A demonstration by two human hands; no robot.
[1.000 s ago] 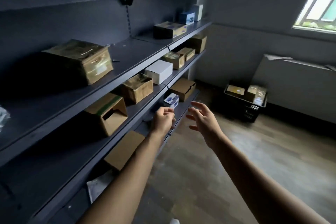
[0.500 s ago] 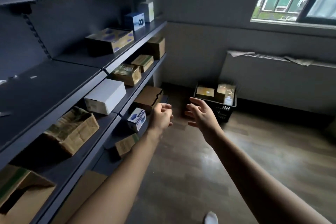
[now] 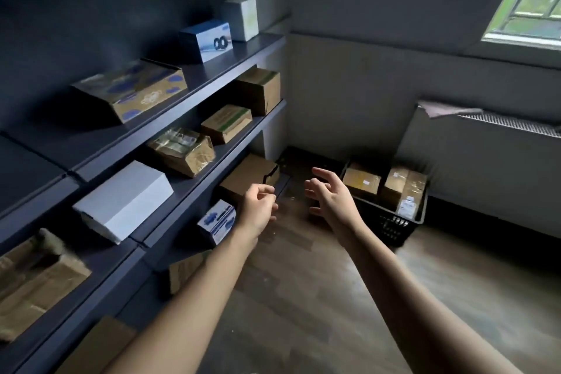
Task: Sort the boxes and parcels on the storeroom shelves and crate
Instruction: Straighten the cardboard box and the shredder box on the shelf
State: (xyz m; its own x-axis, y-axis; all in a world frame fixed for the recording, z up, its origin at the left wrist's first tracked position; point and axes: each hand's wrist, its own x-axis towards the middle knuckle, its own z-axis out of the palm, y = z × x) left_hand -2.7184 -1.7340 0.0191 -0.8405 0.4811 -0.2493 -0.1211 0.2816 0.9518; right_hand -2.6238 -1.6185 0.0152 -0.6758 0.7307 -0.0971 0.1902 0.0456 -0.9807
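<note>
Boxes sit along the shelves (image 3: 252,48) and in the crate (image 3: 391,229); both my grips hold nothing.
The small blue-and-white box (image 3: 217,220) stands at the edge of the low shelf, a brown box (image 3: 247,176) behind it, a white box (image 3: 124,200) and a taped parcel (image 3: 182,150) one shelf up. The crate is on the floor (image 3: 303,297) by the wall (image 3: 349,85), with brown parcels (image 3: 361,181) inside. My left grip (image 3: 258,209) hangs loosely curled just beside the blue-and-white box; my right grip (image 3: 334,200) is spread wide, between shelves and crate.
</note>
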